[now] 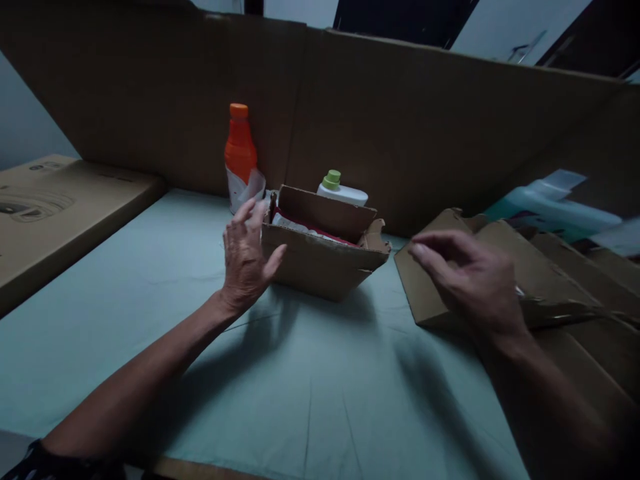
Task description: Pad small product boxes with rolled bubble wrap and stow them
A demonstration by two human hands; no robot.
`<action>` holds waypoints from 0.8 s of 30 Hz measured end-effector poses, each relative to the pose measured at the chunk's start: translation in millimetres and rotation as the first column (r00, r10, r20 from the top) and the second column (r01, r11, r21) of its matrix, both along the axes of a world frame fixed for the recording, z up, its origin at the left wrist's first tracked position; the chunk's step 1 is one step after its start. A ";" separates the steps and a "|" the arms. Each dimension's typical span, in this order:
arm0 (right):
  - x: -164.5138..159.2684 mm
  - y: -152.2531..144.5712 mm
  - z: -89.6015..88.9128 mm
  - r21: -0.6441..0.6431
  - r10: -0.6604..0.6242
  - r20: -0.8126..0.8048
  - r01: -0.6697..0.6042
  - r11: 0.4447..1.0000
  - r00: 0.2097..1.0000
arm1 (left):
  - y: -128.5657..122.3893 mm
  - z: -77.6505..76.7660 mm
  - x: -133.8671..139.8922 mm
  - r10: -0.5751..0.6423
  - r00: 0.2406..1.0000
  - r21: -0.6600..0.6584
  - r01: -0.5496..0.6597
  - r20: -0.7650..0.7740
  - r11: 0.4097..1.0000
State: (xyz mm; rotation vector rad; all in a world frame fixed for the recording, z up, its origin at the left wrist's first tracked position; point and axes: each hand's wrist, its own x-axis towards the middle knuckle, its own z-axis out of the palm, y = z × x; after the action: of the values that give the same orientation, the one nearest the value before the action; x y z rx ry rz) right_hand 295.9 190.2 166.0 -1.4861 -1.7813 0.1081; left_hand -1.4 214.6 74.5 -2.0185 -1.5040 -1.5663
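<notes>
A small open cardboard box (320, 263) stands on the pale green cloth, its top flaps raised. Inside it show the edges of something white and dark red. At its left end is my left hand (246, 257), open with the fingers spread; whether it touches the cardboard I cannot tell. My right hand (473, 277) hovers at the right, over cardboard boxes (510, 247). Its fingers are curled and the thumb meets the forefinger; anything between them is hidden. Behind the small box are an orange-capped bottle (241, 157) and a white bottle with a green cap (343, 190).
A large flat carton (75, 200) lies at the left. Tall cardboard panels (400, 120) wall off the back. At the right, a bottle of teal liquid (550, 207) leans among the boxes. Pale green cloth (320, 387) covers the table.
</notes>
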 end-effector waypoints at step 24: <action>-7.2 -84.4 -116.0 -0.326 0.186 -0.408 -0.333 0.885 0.894 | -191.8 -57.3 -20.3 -0.106 0.930 -0.386 0.248 0.352 0.889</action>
State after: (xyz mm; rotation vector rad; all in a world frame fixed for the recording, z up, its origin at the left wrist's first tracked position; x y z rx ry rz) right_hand 288.7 105.8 50.0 -1.3590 -1.6985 0.8719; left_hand -21.7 22.8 17.2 -2.2671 -1.9796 -1.8464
